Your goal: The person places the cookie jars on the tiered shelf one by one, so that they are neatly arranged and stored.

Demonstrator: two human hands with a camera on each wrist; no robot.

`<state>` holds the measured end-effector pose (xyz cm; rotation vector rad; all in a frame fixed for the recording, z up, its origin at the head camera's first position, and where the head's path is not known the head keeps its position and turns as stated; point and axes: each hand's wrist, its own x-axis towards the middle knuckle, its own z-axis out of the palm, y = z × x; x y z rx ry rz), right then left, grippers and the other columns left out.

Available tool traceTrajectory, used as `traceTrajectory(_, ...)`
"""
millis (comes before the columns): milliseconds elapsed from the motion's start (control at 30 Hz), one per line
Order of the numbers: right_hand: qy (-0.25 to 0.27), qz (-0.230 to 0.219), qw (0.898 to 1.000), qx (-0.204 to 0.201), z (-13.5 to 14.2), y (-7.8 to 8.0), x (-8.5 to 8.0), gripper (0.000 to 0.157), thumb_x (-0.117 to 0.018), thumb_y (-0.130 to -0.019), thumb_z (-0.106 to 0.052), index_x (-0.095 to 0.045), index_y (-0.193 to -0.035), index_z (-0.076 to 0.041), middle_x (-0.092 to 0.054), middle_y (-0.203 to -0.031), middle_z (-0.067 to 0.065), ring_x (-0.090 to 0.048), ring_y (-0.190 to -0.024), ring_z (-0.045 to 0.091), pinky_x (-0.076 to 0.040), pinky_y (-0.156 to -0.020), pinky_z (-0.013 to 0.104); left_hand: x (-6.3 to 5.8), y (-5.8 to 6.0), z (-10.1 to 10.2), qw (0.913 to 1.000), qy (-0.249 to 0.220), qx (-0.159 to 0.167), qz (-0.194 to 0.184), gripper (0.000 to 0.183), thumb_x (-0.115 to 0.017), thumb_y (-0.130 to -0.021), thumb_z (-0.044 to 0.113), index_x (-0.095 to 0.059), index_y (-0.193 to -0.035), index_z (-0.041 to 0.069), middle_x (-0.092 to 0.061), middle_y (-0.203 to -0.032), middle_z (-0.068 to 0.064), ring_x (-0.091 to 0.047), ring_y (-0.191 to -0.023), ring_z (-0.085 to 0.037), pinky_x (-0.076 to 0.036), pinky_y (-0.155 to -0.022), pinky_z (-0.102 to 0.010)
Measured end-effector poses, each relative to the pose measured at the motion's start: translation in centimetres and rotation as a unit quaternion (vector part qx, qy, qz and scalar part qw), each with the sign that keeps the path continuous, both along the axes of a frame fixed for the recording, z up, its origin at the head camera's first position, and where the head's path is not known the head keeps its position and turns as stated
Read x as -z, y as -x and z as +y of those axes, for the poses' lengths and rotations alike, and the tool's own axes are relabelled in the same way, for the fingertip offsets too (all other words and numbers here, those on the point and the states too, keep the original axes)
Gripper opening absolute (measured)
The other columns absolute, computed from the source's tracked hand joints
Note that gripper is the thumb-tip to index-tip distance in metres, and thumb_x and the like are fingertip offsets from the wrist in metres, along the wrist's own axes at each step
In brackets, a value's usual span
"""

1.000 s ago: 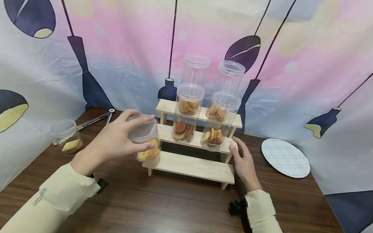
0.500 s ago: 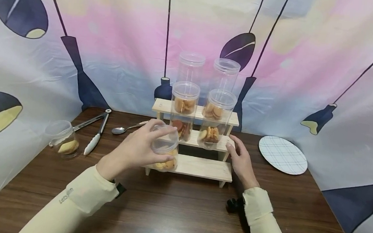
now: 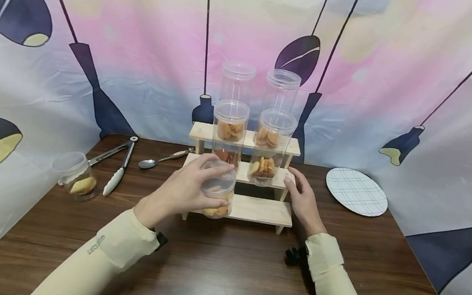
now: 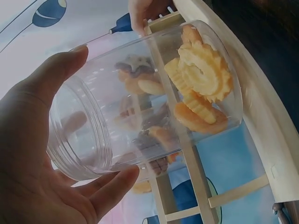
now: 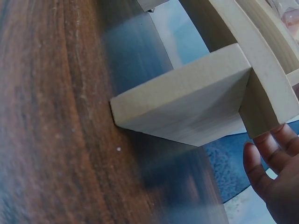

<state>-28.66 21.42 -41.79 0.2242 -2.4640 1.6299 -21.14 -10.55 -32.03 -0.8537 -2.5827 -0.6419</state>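
My left hand [image 3: 184, 187] grips a clear lidded cookie jar [image 3: 226, 194] at its lid end, over the left part of the lowest step of a wooden tiered stand [image 3: 262, 209]. In the left wrist view the cookie jar [image 4: 154, 102] holds yellow ring-shaped and ridged cookies near its base. Two tall jars [image 3: 271, 146] of cookies stand on the middle step, and two more [image 3: 238, 89] on the top step. With its fingers at the right end of the middle step, my right hand [image 3: 306, 203] touches the stand; the right wrist view shows the fingertips [image 5: 264, 140] against the board's end.
On the left of the table [image 3: 224, 277] are a smaller jar [image 3: 83, 183] with a yellow cookie, tongs [image 3: 116, 179] and a spoon [image 3: 150, 163]. A white checked plate [image 3: 356, 192] lies at the right. A printed cloth [image 3: 150, 65] hangs behind.
My left hand has carried the cookie jar right, from beside the stand to over its lowest step. The spoon and tongs have come into fuller view. My right hand keeps its place on the stand.
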Motion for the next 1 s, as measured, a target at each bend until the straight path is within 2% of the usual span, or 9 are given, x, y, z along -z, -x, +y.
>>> traceTrajectory(200,0.000,-0.003,1.000,0.004,-0.2,0.0,0.0,0.056,-0.051,-0.097,-0.061,-0.046,-0.147,-0.035,-0.056,-0.101,0.011,-0.054,-0.087,0.027,-0.046,-0.079,0.040,0.3,0.1,0.2,1.0000,0.009,-0.002,0.004,0.071,-0.085,-0.074,0.050,-0.061,-0.138,0.032,-0.050,-0.136,-0.006,-0.057,-0.112,-0.028,-0.057,-0.076,-0.042)
traceTrajectory(433,0.000,-0.008,1.000,0.006,-0.2,-0.1,0.0,0.057,-0.050,-0.098,-0.061,-0.046,-0.148,-0.035,-0.057,-0.104,0.012,-0.054,-0.090,0.028,-0.046,-0.081,0.041,0.8,0.0,0.4,0.9999,0.012,0.000,0.010,0.072,-0.087,-0.073,0.049,-0.062,-0.138,0.030,-0.050,-0.135,-0.007,-0.058,-0.110,-0.027,-0.056,-0.079,-0.043)
traceTrajectory(733,0.002,-0.007,1.000,0.007,-0.2,0.0,0.1,0.058,-0.050,-0.098,-0.059,-0.045,-0.149,-0.033,-0.056,-0.105,0.012,-0.054,-0.091,0.028,-0.046,-0.081,0.040,1.2,-0.2,1.0,0.9996,-0.003,-0.015,0.026,0.071,-0.088,-0.072,0.046,-0.063,-0.137,0.028,-0.050,-0.134,-0.010,-0.062,-0.100,-0.028,-0.056,-0.073,-0.043)
traceTrajectory(1000,0.004,-0.009,1.000,0.007,-0.2,-0.1,0.0,0.057,-0.050,-0.099,-0.059,-0.045,-0.149,-0.033,-0.056,-0.103,0.011,-0.055,-0.091,0.031,-0.046,-0.081,0.039,1.7,-0.2,1.2,0.9988,-0.013,-0.017,0.045,0.071,-0.088,-0.073,0.046,-0.063,-0.137,0.028,-0.050,-0.134,-0.013,-0.061,-0.103,-0.028,-0.056,-0.077,-0.043)
